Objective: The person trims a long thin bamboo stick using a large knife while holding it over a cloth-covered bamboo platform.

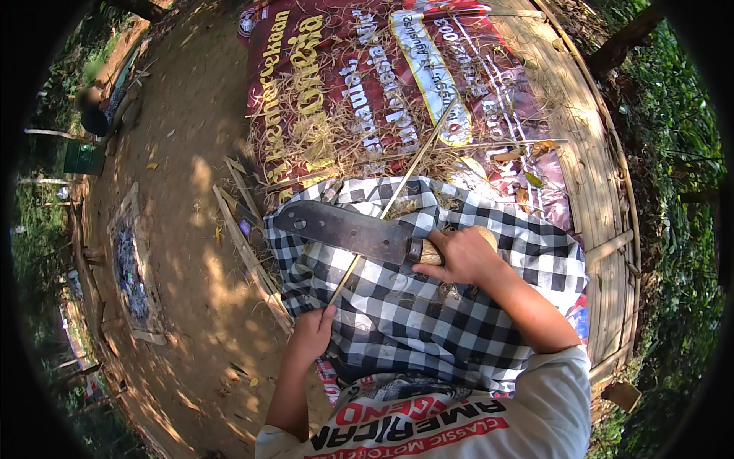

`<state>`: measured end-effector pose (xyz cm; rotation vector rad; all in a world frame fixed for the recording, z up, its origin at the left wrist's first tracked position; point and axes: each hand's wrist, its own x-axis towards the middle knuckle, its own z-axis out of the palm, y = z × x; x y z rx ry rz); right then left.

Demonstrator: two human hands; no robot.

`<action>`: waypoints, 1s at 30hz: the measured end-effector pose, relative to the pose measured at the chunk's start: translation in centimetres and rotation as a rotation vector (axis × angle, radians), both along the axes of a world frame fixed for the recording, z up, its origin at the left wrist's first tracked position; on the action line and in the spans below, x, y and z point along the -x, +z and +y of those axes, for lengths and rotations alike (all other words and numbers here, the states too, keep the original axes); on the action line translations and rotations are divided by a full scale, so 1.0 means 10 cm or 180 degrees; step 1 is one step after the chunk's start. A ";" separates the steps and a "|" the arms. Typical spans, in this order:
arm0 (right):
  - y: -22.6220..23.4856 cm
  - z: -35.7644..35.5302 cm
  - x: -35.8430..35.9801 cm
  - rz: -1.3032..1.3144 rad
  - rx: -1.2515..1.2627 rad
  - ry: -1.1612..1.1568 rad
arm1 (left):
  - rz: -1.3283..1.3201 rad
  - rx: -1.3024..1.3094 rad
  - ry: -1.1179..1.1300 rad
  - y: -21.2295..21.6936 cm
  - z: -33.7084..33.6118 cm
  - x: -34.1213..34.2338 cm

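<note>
From where I stand, the right hand (459, 256) is wrapped firmly around the wooden handle of a broad, dark-bladed knife (344, 232). The left hand (313, 333) is closed on the near end of a thin, pale strip (403, 183), which slants away and to the right. The blade lies flat-looking across the strip, hiding its middle; whether they touch I can't tell.

Under both is a black-and-white checked cloth (428, 306), spread over the person's lap. Just beyond it, a dark red banner (264, 84) with yellow and white lettering covers much of the slatted surface (604, 199), and curly shavings (313, 141) are strewn over it. The strip's far end reaches above the banner. Split wooden pieces (248, 245) lean at the left edge, beside bare, sun-dappled ground (176, 252); green foliage (680, 229) grows off to the right.
</note>
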<state>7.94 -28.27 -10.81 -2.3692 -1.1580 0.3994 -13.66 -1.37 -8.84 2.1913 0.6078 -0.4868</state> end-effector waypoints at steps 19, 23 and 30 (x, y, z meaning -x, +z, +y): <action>-0.21 -0.16 -0.54 -0.0828 -0.0077 0.0519 | 0.0300 0.0454 -0.0063 -0.16 0.16 0.01; -0.22 -0.19 -0.58 -0.1154 -0.0030 0.0567 | 0.0210 0.0660 0.0005 -0.16 0.16 0.00; -0.13 -0.62 -0.91 -0.1196 0.0301 -0.0011 | 0.0286 0.0767 -0.0028 -0.19 0.20 -0.01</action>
